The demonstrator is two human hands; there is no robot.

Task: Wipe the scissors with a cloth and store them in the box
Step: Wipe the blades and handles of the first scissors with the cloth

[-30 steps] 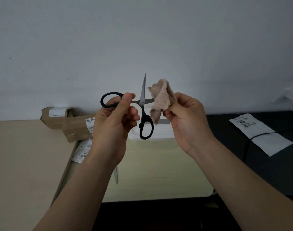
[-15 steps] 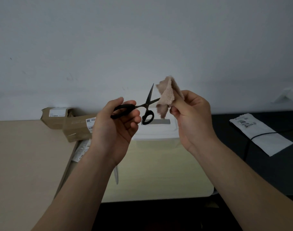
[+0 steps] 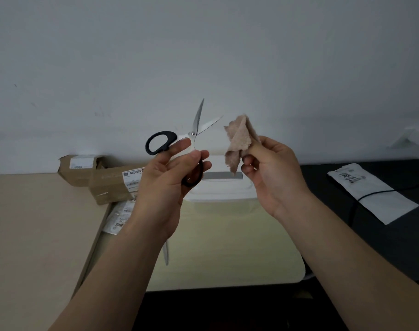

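Wiping step in hand | scissors [image 3: 193, 133] aloft, blades spread, left hand [image 3: 170, 180] gripping the handles | right hand [image 3: 274, 174] pinching cloth [image 3: 239, 139] just beside the blades, apart from them | next, judged: fold cloth over one blade, keeping off the edge | box [image 3: 227, 190] behind on counter [image 3: 227, 249].

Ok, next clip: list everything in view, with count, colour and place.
scissors: one, black handles, silver blades apart, held up at centre
cloth: one, beige, crumpled, right of the blades
box: one, white, behind the hands
cardboard parcels: two, brown, back left
pouch: one, white, right, on the black table
left hand: one, grips the scissors
right hand: one, pinches the cloth
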